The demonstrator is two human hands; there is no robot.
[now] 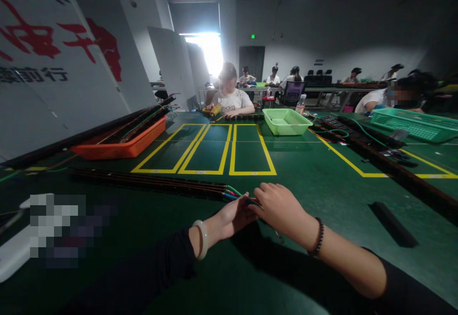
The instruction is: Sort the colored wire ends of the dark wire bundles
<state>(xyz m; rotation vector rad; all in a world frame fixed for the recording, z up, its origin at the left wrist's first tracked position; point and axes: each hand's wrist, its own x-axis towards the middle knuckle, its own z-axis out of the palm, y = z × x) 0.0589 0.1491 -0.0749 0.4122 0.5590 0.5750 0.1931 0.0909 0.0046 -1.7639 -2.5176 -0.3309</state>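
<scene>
A long dark strip [150,181] lies across the green table in front of me, with coloured wires [234,193] coming out of its right end. My left hand [232,217], with a pale bangle at the wrist, is closed round these wires from below. My right hand [281,207], wearing a dark bead bracelet, pinches the same wires near their ends, close against the left fingertips. Green, red and blue show among the wires; their tips are mostly hidden by the fingers.
An orange basket [139,141] with more dark strips stands at the left. Beyond the yellow-taped boxes is a light green basket [286,125]. Long dark strips [386,162] and a short black bar [392,224] lie at the right. A person [232,98] sits opposite.
</scene>
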